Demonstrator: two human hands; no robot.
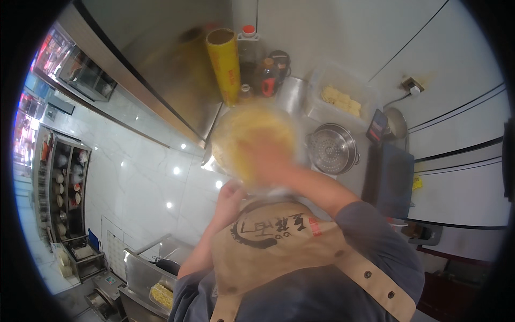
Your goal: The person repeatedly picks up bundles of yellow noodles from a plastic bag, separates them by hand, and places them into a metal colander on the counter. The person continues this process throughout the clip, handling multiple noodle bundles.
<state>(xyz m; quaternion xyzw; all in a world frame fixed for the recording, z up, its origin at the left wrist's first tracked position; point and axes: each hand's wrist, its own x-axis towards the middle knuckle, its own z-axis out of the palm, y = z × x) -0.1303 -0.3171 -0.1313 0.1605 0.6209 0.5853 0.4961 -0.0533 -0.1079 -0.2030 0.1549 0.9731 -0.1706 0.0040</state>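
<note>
A large round bowl [297, 139] stands before me, its rim pale and smeared by blur. Yellow food [257, 116] fills much of it; shredded or doughy, I cannot tell which. My right hand [263, 155] reaches into the bowl and presses against this food, with the fingers too blurred to make out. At the bowl's near left edge, my left hand [232, 194] has its fingers curled on the rim. A shiny metal sheet or tray edge [209, 161] shows under the bowl's left side.
Behind the bowl stand a yellow cling-film roll [225, 66] and a dark bottle with an orange cap [268, 78]. Rightward are a perforated steel steamer pot [330, 149], a translucent bin [316, 94] holding yellowish pieces, a phone [377, 126] and a dark blue box-like object [392, 177].
</note>
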